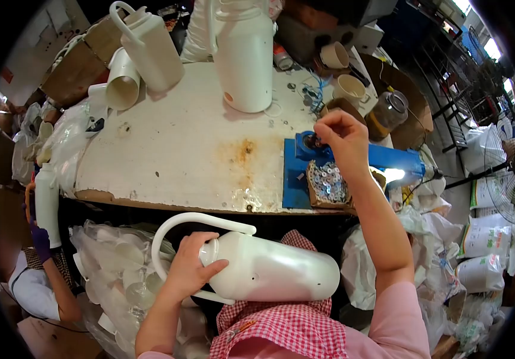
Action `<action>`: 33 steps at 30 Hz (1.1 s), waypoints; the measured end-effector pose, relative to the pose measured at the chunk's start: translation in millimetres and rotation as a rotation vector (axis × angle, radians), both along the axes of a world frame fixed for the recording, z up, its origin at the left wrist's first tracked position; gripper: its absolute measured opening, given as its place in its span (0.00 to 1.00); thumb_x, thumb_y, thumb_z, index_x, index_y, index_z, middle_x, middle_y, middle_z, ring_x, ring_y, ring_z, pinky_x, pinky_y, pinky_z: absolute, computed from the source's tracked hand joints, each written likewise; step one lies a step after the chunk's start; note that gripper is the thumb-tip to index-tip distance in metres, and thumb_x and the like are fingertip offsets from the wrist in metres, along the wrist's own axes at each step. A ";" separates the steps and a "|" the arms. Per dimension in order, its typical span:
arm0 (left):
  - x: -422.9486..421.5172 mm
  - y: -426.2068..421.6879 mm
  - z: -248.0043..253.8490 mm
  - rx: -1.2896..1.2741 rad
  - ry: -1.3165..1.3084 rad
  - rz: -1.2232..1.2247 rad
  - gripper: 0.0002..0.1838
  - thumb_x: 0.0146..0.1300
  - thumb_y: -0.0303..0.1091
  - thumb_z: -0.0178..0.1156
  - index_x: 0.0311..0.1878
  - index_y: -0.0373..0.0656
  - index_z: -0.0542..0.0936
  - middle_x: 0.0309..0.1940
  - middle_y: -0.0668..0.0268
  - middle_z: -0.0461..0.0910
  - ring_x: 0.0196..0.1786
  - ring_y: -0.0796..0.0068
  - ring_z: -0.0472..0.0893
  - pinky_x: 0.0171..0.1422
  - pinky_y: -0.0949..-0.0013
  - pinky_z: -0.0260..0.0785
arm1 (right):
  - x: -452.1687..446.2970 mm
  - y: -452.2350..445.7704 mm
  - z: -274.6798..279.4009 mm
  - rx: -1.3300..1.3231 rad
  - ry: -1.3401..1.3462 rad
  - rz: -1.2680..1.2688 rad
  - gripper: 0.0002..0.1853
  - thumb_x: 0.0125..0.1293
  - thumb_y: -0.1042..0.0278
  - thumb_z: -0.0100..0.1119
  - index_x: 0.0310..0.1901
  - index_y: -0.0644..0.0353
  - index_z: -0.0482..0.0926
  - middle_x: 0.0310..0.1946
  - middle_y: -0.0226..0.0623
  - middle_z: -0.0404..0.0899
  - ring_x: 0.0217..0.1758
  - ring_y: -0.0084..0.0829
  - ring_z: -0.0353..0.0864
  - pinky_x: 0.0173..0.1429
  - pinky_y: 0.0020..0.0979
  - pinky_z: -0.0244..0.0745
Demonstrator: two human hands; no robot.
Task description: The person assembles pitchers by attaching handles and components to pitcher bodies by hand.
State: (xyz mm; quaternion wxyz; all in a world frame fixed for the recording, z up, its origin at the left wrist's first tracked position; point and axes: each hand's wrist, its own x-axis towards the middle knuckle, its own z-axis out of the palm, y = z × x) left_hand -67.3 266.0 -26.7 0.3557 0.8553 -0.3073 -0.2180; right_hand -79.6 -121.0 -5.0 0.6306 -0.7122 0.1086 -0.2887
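Note:
A white plastic jug body (287, 269) with a curved handle (200, 218) lies on its side across my lap. My left hand (193, 263) is closed round its neck end. Over the blue bench machine (383, 157), my right hand (344, 136) has thumb and fingertips pinched together. Whatever they pinch is hidden or too small to make out. Just below that hand, a torn cardboard tray (313, 192) holds many small metal washers (329, 179). A lit lamp (394, 175) glows by the machine.
On the worktable (179, 149) stand an upright white jug (244, 66) and a tilted one (150, 51). Cups (350, 88) and a glass jar (390, 107) are at right. Bagged white parts (132, 275) lie left, near a co-worker's gloved hand (41, 239). A fan (502, 173) stands far right.

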 end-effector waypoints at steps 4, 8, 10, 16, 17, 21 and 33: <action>1.0 -1.2 2.5 0.030 0.023 0.001 0.32 0.55 0.48 0.72 0.61 0.44 0.77 0.52 0.55 0.78 0.57 0.52 0.74 0.66 0.57 0.66 | -1.4 -5.4 21.2 -0.064 0.149 0.092 0.05 0.63 0.76 0.69 0.37 0.65 0.82 0.30 0.28 0.82 0.33 0.16 0.79 0.38 0.21 0.77; 2.1 -1.2 -0.4 0.037 0.027 0.015 0.32 0.55 0.48 0.72 0.61 0.44 0.77 0.52 0.55 0.78 0.58 0.53 0.74 0.66 0.57 0.66 | 0.8 -8.8 33.9 -0.105 0.251 0.174 0.05 0.63 0.76 0.69 0.36 0.63 0.81 0.30 0.27 0.81 0.33 0.16 0.80 0.37 0.20 0.76; 1.9 -0.8 -3.0 0.030 -0.001 -0.001 0.32 0.55 0.47 0.72 0.61 0.44 0.77 0.52 0.55 0.78 0.58 0.53 0.74 0.67 0.57 0.66 | 1.6 -9.1 34.9 -0.096 0.278 0.194 0.05 0.62 0.77 0.69 0.36 0.63 0.80 0.29 0.27 0.81 0.32 0.16 0.80 0.37 0.20 0.75; 0.3 -2.4 -2.2 0.001 0.010 0.022 0.29 0.55 0.42 0.73 0.59 0.42 0.78 0.51 0.56 0.78 0.56 0.52 0.74 0.64 0.57 0.67 | 4.9 -4.2 30.0 -0.090 0.243 0.150 0.05 0.58 0.77 0.69 0.32 0.67 0.82 0.21 0.30 0.80 0.24 0.16 0.76 0.31 0.21 0.71; -0.5 -5.1 2.7 0.013 -0.005 0.021 0.29 0.54 0.39 0.73 0.59 0.42 0.77 0.52 0.56 0.78 0.56 0.51 0.74 0.65 0.57 0.66 | 2.9 -5.3 28.4 -0.096 0.263 0.152 0.07 0.58 0.76 0.71 0.36 0.67 0.82 0.25 0.31 0.82 0.26 0.17 0.77 0.32 0.21 0.72; -1.4 -3.0 -4.4 -0.020 0.029 0.030 0.30 0.52 0.37 0.73 0.59 0.41 0.77 0.54 0.55 0.77 0.58 0.52 0.74 0.66 0.57 0.65 | -29.8 7.4 17.2 -0.193 -0.081 -0.030 0.12 0.59 0.72 0.73 0.43 0.65 0.83 0.35 0.30 0.84 0.32 0.17 0.79 0.36 0.20 0.73; -2.4 -5.0 -7.5 0.003 0.161 0.089 0.31 0.51 0.32 0.70 0.61 0.42 0.76 0.55 0.55 0.76 0.60 0.53 0.74 0.68 0.57 0.65 | -88.2 -9.6 -80.7 -0.986 0.553 -0.119 0.10 0.58 0.59 0.67 0.36 0.55 0.89 0.32 0.41 0.86 0.40 0.46 0.84 0.49 0.44 0.79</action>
